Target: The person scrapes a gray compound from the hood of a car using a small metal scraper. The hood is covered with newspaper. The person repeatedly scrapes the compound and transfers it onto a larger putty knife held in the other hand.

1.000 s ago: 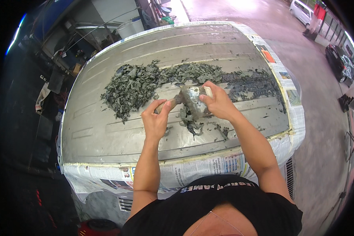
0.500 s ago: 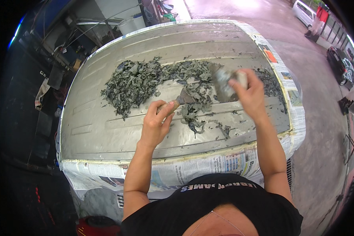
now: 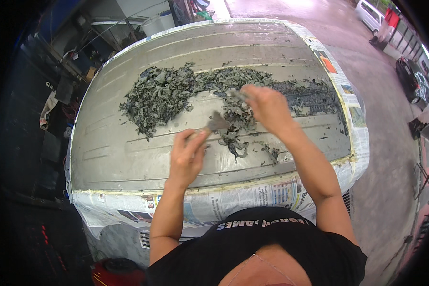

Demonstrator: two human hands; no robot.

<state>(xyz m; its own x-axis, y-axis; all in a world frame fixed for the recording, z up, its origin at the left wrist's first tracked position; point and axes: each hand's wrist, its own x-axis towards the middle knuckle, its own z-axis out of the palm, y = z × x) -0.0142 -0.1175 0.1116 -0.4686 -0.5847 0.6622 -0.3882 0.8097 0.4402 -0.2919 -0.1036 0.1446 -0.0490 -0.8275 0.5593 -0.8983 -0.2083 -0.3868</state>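
Note:
My left hand [image 3: 185,155] grips a putty knife [image 3: 218,121] by its handle, the flared blade at the near edge of the flakes. My right hand [image 3: 269,108] is closed around a wide scraper [image 3: 238,94], blurred by motion and partly hidden by the fingers. It is over the middle of the loose debris. Grey-green flakes of peeled paint [image 3: 159,95] form a large heap on the left, and a strip of them runs right and down between my hands. They lie on a vehicle's bare greyish roof [image 3: 109,148] with pressed ridges.
Newspaper [image 3: 243,199] and yellowed masking tape border the roof. A dark patch [image 3: 305,97] with bits stuck on it spreads at the right. Shelving and a white bucket [image 3: 159,23] stand at the far left. A silver van [image 3: 368,15] and a dark car [image 3: 413,80] are beyond the right side.
My right hand has swung left and slightly down with the wide scraper, from the roof's right side to the middle flakes. My left hand with the putty knife has shifted slightly.

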